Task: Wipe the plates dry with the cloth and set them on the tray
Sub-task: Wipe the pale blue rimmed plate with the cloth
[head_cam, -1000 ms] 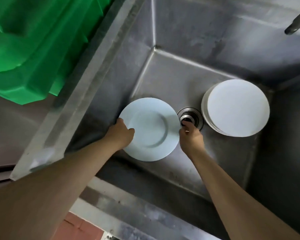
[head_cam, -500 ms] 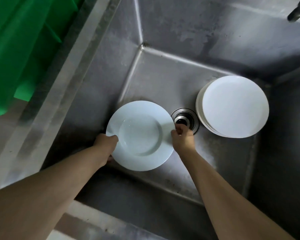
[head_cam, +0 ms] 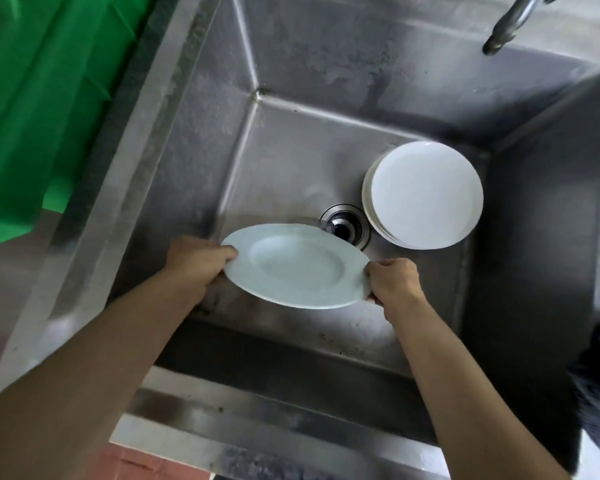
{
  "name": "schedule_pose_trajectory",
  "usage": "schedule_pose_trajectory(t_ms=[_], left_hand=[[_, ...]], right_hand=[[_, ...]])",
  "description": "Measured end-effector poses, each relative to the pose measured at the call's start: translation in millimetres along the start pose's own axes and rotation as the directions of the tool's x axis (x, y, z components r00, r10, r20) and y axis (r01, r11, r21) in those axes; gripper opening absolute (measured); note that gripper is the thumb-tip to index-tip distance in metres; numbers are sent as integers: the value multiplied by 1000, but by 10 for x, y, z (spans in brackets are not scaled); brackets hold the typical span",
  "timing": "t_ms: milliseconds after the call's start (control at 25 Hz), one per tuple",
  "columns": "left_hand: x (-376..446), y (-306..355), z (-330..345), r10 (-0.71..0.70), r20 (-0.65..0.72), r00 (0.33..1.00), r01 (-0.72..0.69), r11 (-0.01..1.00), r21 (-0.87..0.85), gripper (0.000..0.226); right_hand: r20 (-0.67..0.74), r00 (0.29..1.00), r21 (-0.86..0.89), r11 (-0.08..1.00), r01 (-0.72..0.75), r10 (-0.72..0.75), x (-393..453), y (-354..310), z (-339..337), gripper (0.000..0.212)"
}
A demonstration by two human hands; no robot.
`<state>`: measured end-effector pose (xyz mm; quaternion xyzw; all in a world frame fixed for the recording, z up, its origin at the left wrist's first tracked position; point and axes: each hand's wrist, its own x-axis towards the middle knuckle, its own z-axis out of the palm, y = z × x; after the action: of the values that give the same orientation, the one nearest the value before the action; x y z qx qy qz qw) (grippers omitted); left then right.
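Deep steel sink (head_cam: pixel 291 81), walls water-stained and dull, weld seams visible at the far-left corner. Drain (head_cam: pixel 345 226) sits mid-floor. Tap (head_cam: pixel 508 24) spout hangs over the far-right corner. Green crate (head_cam: pixel 39 109) on the counter left of the sink's left rim. Near rim is a flat steel ledge; red floor tile shows below it. Something dark at the right edge of view, too blurred to tell.

Plate (head_cam: pixel 297 266) held over the sink floor, near-left of the drain, its far edge overlapping the drain's rim in view. Face up, tilted, near edge lower. Appears as an ellipse, long axis running left-right between the two hands.

Left hand (head_cam: pixel 196 263) grips the plate's left rim: thumb on top, fingers curled under. Right hand (head_cam: pixel 392 280) grips the right rim, fingers curled round the edge, fingertips showing beneath.

Stack (head_cam: pixel 425 195) of white plates stands on the sink floor at the right wall, just right of the drain, flat sides up, apart from the held plate.
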<state>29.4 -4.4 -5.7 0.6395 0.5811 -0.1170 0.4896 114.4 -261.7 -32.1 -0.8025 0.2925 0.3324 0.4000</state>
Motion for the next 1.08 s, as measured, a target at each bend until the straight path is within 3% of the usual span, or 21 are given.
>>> schedule_pose_trajectory(t_ms=[120, 240, 480, 560, 640, 800, 920, 1080], left_hand=[[-61, 186, -2, -85, 40, 996, 90, 986, -141, 10], [-120, 303, 3, -63, 46, 997, 70, 985, -160, 5], [-364, 303, -109, 37, -66, 997, -56, 952, -300, 5], [-511, 296, -173, 40, -15, 999, -43, 900, -434, 11], [-692, 280, -233, 69, 127, 989, 16, 820, -573, 26], [-1064, 224, -329, 290, 357, 888, 48, 714, -699, 44], [-1311, 258, -378, 375, 392, 840, 21, 699, -715, 45], [-1541, 397, -355, 337, 292, 895, -72, 756, -651, 43]], right_hand=[[86, 989, 114, 985, -132, 122, -101, -26, -66, 22], [104, 984, 215, 963, -162, 142, -192, -10, -90, 17], [163, 986, 481, 876, -38, -47, -554, 137, -148, 23], [142, 981, 585, 810, 27, -135, -699, 201, -111, 18], [111, 978, 671, 739, 59, -179, -838, 257, -62, 15], [101, 971, 765, 641, 65, -218, -1091, 337, -41, 15], [95, 970, 787, 614, 66, -226, -1273, 367, -92, 14], [65, 969, 773, 626, 104, -240, -1413, 327, -222, 15]])
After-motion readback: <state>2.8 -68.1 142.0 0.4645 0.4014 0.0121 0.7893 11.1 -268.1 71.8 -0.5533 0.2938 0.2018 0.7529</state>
